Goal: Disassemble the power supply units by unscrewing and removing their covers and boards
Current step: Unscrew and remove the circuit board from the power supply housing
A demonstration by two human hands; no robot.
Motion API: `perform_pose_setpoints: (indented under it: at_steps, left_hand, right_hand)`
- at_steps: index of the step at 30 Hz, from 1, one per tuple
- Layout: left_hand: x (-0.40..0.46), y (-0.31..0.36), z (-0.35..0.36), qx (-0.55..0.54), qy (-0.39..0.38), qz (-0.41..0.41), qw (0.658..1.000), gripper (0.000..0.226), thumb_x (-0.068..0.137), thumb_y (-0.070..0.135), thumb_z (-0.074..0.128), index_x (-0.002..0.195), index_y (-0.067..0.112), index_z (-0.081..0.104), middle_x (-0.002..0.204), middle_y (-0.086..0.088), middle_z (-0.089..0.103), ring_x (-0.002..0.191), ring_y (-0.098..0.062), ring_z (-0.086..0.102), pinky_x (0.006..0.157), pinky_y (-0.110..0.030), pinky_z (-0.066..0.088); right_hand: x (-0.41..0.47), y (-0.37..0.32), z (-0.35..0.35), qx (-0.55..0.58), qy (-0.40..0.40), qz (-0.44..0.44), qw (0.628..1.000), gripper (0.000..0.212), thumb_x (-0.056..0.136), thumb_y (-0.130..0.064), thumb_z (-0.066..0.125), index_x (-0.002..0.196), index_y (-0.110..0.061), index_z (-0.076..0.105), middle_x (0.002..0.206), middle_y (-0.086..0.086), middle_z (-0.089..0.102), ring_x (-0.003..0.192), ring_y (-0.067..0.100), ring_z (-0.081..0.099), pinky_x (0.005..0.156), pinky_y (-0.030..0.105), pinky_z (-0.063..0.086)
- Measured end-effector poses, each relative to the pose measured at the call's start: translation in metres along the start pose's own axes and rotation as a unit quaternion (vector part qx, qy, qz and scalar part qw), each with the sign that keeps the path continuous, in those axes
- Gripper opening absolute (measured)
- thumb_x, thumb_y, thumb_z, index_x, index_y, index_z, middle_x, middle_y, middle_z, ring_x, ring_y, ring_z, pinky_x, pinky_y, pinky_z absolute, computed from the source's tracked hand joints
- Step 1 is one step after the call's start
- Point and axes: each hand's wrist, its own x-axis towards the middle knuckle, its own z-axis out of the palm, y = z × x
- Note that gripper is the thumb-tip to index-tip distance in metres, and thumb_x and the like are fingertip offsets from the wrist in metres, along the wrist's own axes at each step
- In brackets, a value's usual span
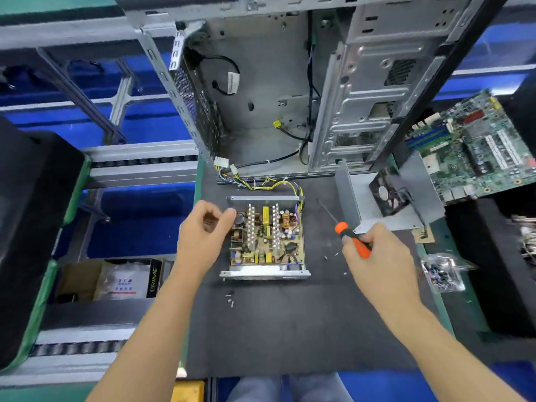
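An open computer case stands at the far side of the dark mat, its bare steel interior facing the viewer. At the far right a green motherboard lies tilted, and nearer in, a removed grey cover with a black fan rests on the mat.

The power supply unit sits in the middle of the mat with its cover off, the circuit board exposed in its metal tray, and a bundle of yellow and black wires trailing from its far edge toward the case. The left hand hovers at the unit's left edge with fingers curled loosely; whether it pinches anything I cannot tell. The right hand grasps an orange-handled screwdriver, shaft pointing far-left, clear of the unit.

Loose screws lie near the unit, with others to its right.

The board looks stiff but fragile; it is probably best lifted by its bare edges, not by the heatsinks or coils, minding the tethering wires.
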Motion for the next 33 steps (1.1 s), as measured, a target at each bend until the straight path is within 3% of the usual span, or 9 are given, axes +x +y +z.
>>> perform_pose_setpoints:
  at_steps: [1, 6, 10, 14, 17, 20, 25, 28, 33]
  left_hand:
    - [0.000, -0.009, -0.001, -0.010, -0.010, -0.017, 1.000, 0.019, 0.087, 0.048, 0.069, 0.095, 0.035, 0.057, 0.093, 0.022, 0.065, 0.083, 0.002, 0.059, 0.072, -0.021, 0.045]
    - [-0.007, -0.034, 0.005, -0.029, -0.130, -0.027, 0.991, 0.088, 0.079, 0.053, 0.077, 0.151, 0.036, 0.028, 0.147, 0.019, 0.044, 0.133, 0.003, 0.043, 0.108, -0.029, 0.037]
    - [-0.006, -0.039, 0.008, -0.013, -0.170, -0.001, 0.985, 0.090, 0.075, 0.063, 0.061, 0.153, 0.050, 0.019, 0.147, 0.039, 0.033, 0.139, 0.012, 0.030, 0.113, -0.026, 0.026]
    - [0.002, -0.038, 0.012, -0.091, -0.151, -0.017, 0.984, 0.056, 0.100, 0.053, 0.046, 0.153, 0.043, 0.029, 0.147, 0.031, 0.041, 0.135, 0.017, 0.033, 0.107, -0.011, 0.028]
    - [0.015, -0.032, 0.018, -0.089, -0.096, -0.049, 0.990, 0.041, 0.109, 0.036, 0.034, 0.150, 0.039, 0.039, 0.137, 0.033, 0.045, 0.120, 0.031, 0.035, 0.093, 0.006, 0.026]
    - [0.023, -0.029, 0.024, -0.061, -0.090, -0.052, 0.993, 0.039, 0.109, 0.040, 0.029, 0.144, 0.042, 0.046, 0.131, 0.026, 0.054, 0.115, 0.027, 0.042, 0.089, 0.003, 0.032]
    - [0.019, -0.036, 0.024, -0.134, -0.127, -0.049, 0.982, 0.063, 0.093, 0.074, 0.021, 0.147, 0.049, 0.042, 0.137, 0.030, 0.053, 0.131, 0.013, 0.043, 0.106, -0.008, 0.030]
    - [0.011, -0.051, 0.016, -0.149, -0.196, -0.028, 0.969, 0.067, 0.087, 0.048, 0.031, 0.154, 0.042, 0.028, 0.150, 0.029, 0.040, 0.141, 0.006, 0.034, 0.117, -0.023, 0.028]
    - [0.008, -0.061, -0.001, -0.069, -0.321, 0.015, 0.944, 0.120, 0.057, 0.031, 0.058, 0.153, 0.053, -0.011, 0.161, 0.035, 0.005, 0.149, 0.007, 0.011, 0.118, -0.025, 0.022]
  right_hand:
    - [-0.003, 0.002, 0.010, -0.013, 0.009, 0.004, 1.000, 0.031, 0.089, -0.042, 0.062, 0.075, -0.022, 0.043, 0.068, -0.006, 0.055, 0.067, 0.023, 0.052, 0.056, 0.037, 0.037]
    - [-0.011, -0.001, 0.048, -0.023, -0.018, -0.016, 0.999, 0.035, 0.086, -0.038, 0.068, 0.076, -0.020, 0.039, 0.064, -0.003, 0.052, 0.069, 0.023, 0.047, 0.055, 0.037, 0.032]
    - [-0.009, -0.004, 0.058, -0.097, -0.070, -0.072, 0.990, 0.044, 0.086, -0.031, 0.073, 0.071, -0.016, 0.035, 0.059, -0.001, 0.047, 0.064, 0.030, 0.049, 0.059, 0.038, 0.037]
    - [-0.003, -0.031, 0.050, -0.156, 0.036, -0.169, 0.972, 0.043, 0.089, -0.040, 0.067, 0.065, -0.010, 0.048, 0.059, 0.008, 0.049, 0.062, 0.034, 0.049, 0.066, 0.045, 0.047]
    - [0.012, -0.078, 0.050, -0.104, -0.104, -0.091, 0.985, 0.053, 0.091, -0.065, 0.046, 0.073, -0.016, 0.054, 0.069, 0.004, 0.058, 0.070, 0.030, 0.057, 0.067, 0.039, 0.050]
    - [0.021, -0.108, 0.059, -0.212, -0.238, -0.046, 0.947, 0.056, 0.089, -0.071, 0.042, 0.087, -0.018, 0.058, 0.088, 0.005, 0.056, 0.087, 0.034, 0.058, 0.074, 0.038, 0.050]
    - [0.021, -0.113, 0.071, -0.261, -0.212, -0.079, 0.938, 0.029, 0.096, -0.040, 0.045, 0.079, -0.016, 0.043, 0.074, 0.001, 0.040, 0.076, 0.030, 0.047, 0.064, 0.035, 0.039]
    - [0.020, -0.113, 0.076, -0.262, -0.191, -0.101, 0.941, 0.025, 0.095, -0.036, 0.045, 0.081, -0.015, 0.044, 0.068, -0.002, 0.034, 0.072, 0.029, 0.043, 0.062, 0.034, 0.035]
    - [0.022, -0.110, 0.078, -0.237, -0.182, -0.100, 0.949, 0.026, 0.095, -0.035, 0.043, 0.080, -0.014, 0.045, 0.070, 0.000, 0.041, 0.073, 0.030, 0.047, 0.062, 0.034, 0.037]
